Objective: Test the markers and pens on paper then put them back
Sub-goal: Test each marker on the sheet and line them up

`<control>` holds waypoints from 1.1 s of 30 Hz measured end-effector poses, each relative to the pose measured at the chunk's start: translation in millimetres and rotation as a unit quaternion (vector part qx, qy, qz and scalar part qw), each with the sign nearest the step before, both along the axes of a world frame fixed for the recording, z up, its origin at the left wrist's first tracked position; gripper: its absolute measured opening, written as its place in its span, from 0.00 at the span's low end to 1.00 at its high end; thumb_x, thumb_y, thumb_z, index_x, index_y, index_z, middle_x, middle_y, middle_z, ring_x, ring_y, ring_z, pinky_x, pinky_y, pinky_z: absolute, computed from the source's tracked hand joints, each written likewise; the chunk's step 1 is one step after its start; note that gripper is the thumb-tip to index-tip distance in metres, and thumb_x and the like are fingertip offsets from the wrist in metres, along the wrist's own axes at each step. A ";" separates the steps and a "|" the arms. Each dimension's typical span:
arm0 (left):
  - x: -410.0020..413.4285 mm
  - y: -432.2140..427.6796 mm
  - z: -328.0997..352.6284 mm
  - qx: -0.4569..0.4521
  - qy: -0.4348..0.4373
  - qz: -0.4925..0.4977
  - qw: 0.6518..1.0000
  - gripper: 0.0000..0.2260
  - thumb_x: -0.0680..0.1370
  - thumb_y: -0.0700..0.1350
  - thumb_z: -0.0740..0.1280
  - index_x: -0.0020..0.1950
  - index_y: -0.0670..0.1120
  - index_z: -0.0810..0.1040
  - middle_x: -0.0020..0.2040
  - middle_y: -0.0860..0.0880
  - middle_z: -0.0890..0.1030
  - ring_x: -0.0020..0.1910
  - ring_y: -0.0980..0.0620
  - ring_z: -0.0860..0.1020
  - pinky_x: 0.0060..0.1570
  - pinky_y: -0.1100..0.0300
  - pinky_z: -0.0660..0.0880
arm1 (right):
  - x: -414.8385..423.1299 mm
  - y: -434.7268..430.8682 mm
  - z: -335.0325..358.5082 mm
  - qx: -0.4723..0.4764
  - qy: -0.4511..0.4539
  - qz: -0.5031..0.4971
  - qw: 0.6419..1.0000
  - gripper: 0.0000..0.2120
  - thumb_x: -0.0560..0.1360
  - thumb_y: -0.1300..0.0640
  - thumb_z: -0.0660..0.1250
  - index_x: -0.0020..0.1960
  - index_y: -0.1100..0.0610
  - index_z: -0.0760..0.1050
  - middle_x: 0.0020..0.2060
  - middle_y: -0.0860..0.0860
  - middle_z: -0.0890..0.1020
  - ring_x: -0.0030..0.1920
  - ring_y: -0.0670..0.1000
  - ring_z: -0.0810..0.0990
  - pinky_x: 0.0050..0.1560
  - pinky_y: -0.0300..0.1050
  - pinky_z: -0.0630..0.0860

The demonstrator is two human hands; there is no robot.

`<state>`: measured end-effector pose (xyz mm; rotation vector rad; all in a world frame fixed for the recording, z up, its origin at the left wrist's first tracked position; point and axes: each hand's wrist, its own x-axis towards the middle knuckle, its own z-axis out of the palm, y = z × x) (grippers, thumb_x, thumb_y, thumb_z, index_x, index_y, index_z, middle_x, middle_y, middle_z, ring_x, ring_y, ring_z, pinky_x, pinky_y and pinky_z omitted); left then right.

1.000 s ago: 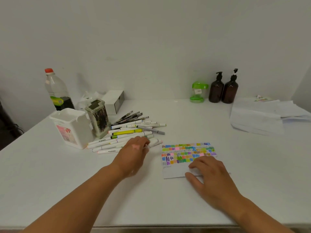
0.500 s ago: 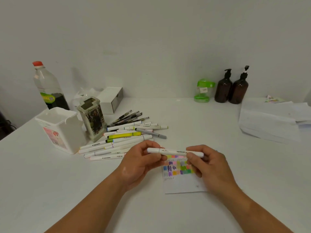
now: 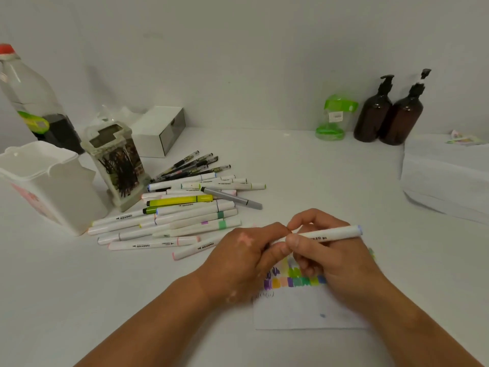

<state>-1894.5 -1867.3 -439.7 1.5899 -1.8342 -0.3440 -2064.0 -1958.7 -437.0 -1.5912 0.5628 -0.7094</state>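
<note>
A white marker (image 3: 332, 233) lies level above the test paper (image 3: 299, 311), which carries rows of coloured swatches. My right hand (image 3: 333, 258) grips the marker's barrel. My left hand (image 3: 243, 255) has its fingers curled round the marker's left end, which is hidden in them. Both hands meet over the paper's upper part. A loose pile of white markers (image 3: 174, 221), a yellow highlighter (image 3: 180, 200) and several black pens (image 3: 193, 165) lies on the table to the left.
A white plastic tub (image 3: 50, 186) and a patterned pen holder (image 3: 117, 168) stand at the left. Behind them are a bottle (image 3: 29, 102) and a white box (image 3: 158, 131). Two brown pump bottles (image 3: 389, 115), a green container (image 3: 334, 117) and stacked paper (image 3: 447, 178) sit at right.
My left hand took a white marker from the pile and brought it over the paper. My right hand left the paper and gripped the barrel. The hands now sit closer together.
</note>
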 end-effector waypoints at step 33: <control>9.4 -6.0 -27.3 0.052 -0.169 0.060 0.982 0.33 0.70 0.75 0.61 0.72 0.63 0.70 0.64 0.63 0.67 0.61 0.60 0.67 0.59 0.62 0.68 | -12.3 -5.4 -9.0 -0.094 0.172 -0.080 0.977 0.08 0.73 0.61 0.72 0.38 0.50 0.81 0.27 0.52 0.81 0.25 0.48 0.78 0.26 0.37 0.75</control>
